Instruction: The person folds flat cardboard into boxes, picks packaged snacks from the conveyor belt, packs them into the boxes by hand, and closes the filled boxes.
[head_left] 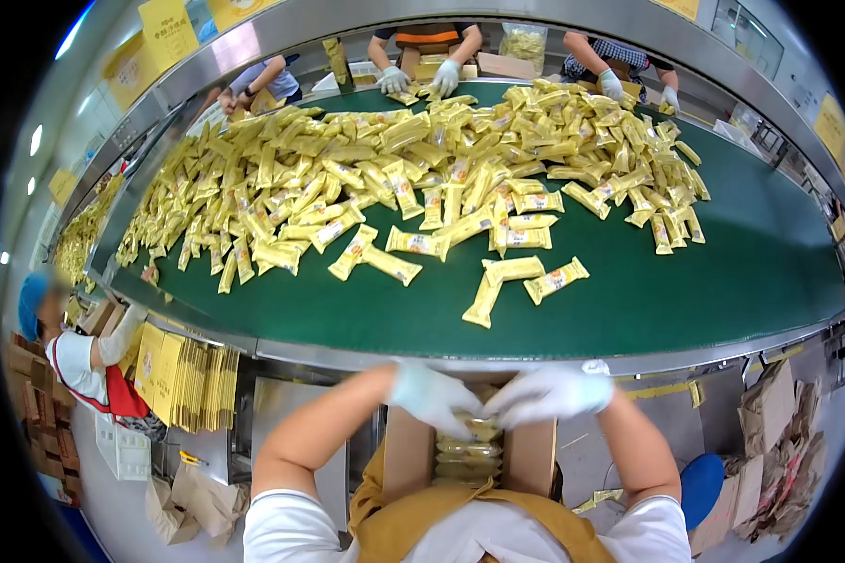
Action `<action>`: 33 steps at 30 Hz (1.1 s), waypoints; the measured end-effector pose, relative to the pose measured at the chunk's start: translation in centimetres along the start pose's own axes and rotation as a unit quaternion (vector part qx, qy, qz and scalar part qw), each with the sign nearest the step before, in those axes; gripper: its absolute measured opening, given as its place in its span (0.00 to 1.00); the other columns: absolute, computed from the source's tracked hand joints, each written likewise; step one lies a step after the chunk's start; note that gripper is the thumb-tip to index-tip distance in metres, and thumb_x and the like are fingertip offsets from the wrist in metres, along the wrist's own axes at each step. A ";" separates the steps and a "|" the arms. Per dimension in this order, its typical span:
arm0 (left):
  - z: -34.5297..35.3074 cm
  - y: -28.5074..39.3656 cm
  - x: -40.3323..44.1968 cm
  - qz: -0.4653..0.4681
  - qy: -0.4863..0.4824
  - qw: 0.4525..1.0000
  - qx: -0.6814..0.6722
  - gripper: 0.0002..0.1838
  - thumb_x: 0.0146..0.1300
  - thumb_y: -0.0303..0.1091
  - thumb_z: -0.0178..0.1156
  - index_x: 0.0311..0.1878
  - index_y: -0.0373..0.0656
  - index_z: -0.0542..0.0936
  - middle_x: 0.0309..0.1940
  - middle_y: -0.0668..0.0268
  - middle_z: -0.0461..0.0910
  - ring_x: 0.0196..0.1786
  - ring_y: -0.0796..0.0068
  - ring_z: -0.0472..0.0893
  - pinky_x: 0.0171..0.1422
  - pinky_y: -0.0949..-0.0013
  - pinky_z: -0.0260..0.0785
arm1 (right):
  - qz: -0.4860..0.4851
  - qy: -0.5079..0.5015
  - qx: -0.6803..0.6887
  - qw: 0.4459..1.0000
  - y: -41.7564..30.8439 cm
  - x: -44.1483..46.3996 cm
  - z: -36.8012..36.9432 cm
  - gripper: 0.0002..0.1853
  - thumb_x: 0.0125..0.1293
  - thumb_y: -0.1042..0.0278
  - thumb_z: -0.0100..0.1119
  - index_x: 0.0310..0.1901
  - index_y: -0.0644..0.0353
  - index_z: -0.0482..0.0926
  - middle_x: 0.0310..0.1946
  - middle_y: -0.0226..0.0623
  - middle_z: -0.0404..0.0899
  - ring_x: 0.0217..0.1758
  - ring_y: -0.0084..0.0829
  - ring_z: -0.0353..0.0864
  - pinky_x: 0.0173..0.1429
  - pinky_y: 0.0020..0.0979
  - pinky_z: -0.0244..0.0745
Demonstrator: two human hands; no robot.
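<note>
My left hand [435, 400], in a white glove, reaches over an open cardboard carton [408, 452] at my lap. Its fingers are stretched and apart, close to the top packets. From the other side my right hand [551, 392], also gloved, reaches in with fingers extended, the tips near those of the left. Inside the carton, yellow wrapped snack packets [469, 450] lie stacked in a row. The fingertips partly cover the uppermost packet, and whether they touch it is unclear. Beyond the carton, a large heap of the same packets [385, 178] covers much of a green conveyor belt [620, 291].
A metal rail [366, 368] edges the belt in front of me. Co-workers' gloved hands [446, 77] handle packets across it. At left, a person in a blue cap [34, 305] stands by folded yellow boxes [192, 380]. Flattened cardboard [770, 413] and a blue stool [702, 488] are at right.
</note>
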State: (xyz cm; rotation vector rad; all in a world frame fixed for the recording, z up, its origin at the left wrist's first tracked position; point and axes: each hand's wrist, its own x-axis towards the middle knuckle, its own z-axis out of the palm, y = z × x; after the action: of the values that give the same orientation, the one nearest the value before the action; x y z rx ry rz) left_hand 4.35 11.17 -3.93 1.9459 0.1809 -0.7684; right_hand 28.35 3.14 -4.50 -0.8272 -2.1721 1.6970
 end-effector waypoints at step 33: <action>-1.2 -14.2 3.5 -0.281 0.693 0.654 0.112 0.47 0.56 0.50 0.72 0.75 0.41 0.64 0.73 0.42 0.62 0.76 0.40 0.61 0.77 0.49 0.59 | 0.448 0.544 -0.342 0.621 14.7 -0.8 -3.3 0.44 0.51 0.38 0.72 0.63 0.61 0.71 0.50 0.52 0.75 0.51 0.51 0.78 0.54 0.48 0.77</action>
State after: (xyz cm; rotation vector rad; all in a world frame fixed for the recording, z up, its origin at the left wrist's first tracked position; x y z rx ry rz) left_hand 1.41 18.58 -16.28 2.3134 1.7335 0.5976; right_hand 34.77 7.62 -17.45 -2.5448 -1.3543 0.0317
